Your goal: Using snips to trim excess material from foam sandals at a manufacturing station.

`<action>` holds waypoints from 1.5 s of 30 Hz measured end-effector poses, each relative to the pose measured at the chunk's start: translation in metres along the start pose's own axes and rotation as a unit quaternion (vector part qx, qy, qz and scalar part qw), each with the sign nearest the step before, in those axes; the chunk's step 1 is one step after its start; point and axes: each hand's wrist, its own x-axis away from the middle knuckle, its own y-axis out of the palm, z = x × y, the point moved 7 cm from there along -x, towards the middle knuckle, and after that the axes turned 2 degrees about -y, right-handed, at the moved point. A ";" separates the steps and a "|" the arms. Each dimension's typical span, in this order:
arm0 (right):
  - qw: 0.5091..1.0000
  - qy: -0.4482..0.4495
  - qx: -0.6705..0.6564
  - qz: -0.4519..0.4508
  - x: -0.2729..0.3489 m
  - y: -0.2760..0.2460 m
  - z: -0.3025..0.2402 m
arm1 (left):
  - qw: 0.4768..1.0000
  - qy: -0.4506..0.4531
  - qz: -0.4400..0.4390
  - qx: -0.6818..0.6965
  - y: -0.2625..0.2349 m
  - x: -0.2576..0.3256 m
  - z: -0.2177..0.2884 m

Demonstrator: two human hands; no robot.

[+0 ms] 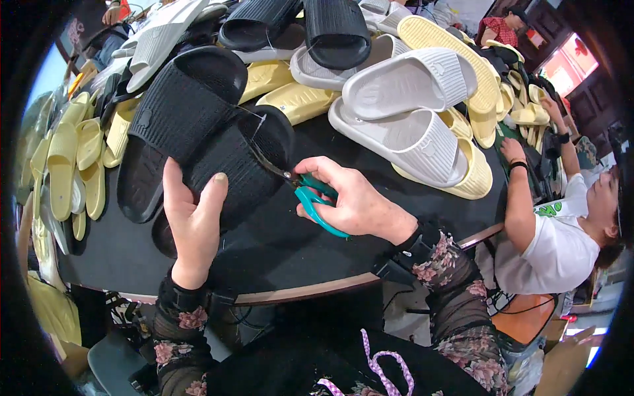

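A pair of black ribbed slide sandals lies in front of me, the left one overlapping the right one. My left hand grips the right slide's side between thumb and fingers, partly hidden between the two. In my right hand is a pair of scissors with teal handles, fingers through the loops. Its blades reach up to the left along the right slide's edge. A thin clear plastic fastener stands out near the blade tips. Whether the blades touch it I cannot tell.
Pale grey slides and yellow slides lie to the right on the black table. More black slides are heaped at the back. Yellow slides pile up at left. A co-worker in a white shirt reaches over the table at right.
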 end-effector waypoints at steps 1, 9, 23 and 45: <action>1.000 -0.009 0.016 0.006 0.000 -0.001 -0.003 | 1.000 -0.023 -0.005 -0.003 0.001 0.002 -0.001; 0.999 -0.021 0.035 0.018 0.000 -0.002 0.000 | 0.999 -0.017 0.019 0.024 0.000 0.005 -0.007; 0.999 -0.031 -0.011 0.028 0.001 -0.002 0.001 | 0.999 0.006 -0.023 -0.025 0.005 0.004 -0.002; 0.998 -0.038 0.033 0.042 0.001 -0.007 -0.004 | 0.995 0.016 -0.057 -0.077 0.010 0.009 -0.010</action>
